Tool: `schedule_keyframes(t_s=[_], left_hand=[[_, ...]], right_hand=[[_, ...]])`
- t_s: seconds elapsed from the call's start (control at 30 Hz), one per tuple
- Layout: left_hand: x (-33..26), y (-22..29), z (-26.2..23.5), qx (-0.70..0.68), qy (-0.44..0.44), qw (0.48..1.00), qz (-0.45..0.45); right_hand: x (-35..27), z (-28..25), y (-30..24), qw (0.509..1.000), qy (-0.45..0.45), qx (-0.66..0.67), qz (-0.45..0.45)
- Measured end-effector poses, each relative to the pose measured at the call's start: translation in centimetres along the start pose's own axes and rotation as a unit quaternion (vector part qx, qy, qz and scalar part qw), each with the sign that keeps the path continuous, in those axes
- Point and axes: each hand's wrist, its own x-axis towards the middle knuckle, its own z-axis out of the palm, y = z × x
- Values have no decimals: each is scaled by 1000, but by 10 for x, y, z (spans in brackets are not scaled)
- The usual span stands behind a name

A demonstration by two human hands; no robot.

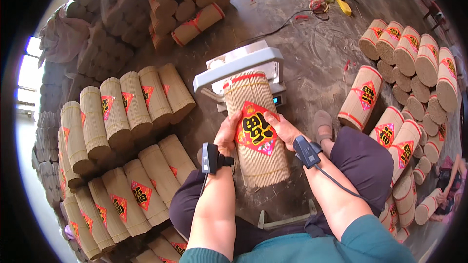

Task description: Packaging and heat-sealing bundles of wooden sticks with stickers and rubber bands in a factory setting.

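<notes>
Between my two hands is a thick bundle of thin tan sticks (263, 168), with a red diamond-shaped label (256, 129) on its upper face. My left hand (227, 133) is wrapped round its left side, and my right hand (283, 128) grips the right side with the thumb on the label. A red band crosses the bundle's far end, and yellowish bands circle it near both ends. That far end lies at the arched grey frame of a white machine (239, 63), which has a small lit display. Dark sensor boxes are strapped to both my wrists.
Rows of stick bundles (138, 104) stand on my left, with taller stacks (187, 9) behind. At right, red-banded bundles (361, 97) lean beside a pile. A yellow power strip (343, 6) and cables lie on the far floor. Another person's hand (441, 197) touches a bundle at far right.
</notes>
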Motion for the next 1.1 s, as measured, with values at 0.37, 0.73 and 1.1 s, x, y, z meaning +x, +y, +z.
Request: schedule_keyframes(t_s=[0.37, 0.73, 1.1], left_hand=[[-37, -43, -12, -114, -68, 990, 37], [-61, -57, -3, -171, 23, 974, 147], [-51, -60, -4, -134, 93, 970, 182]], right_hand=[[-13, -7, 28, 990, 131, -14, -39], [-21, 8, 34, 964, 199, 46, -172], [-28, 9, 35, 964, 212, 58, -148]])
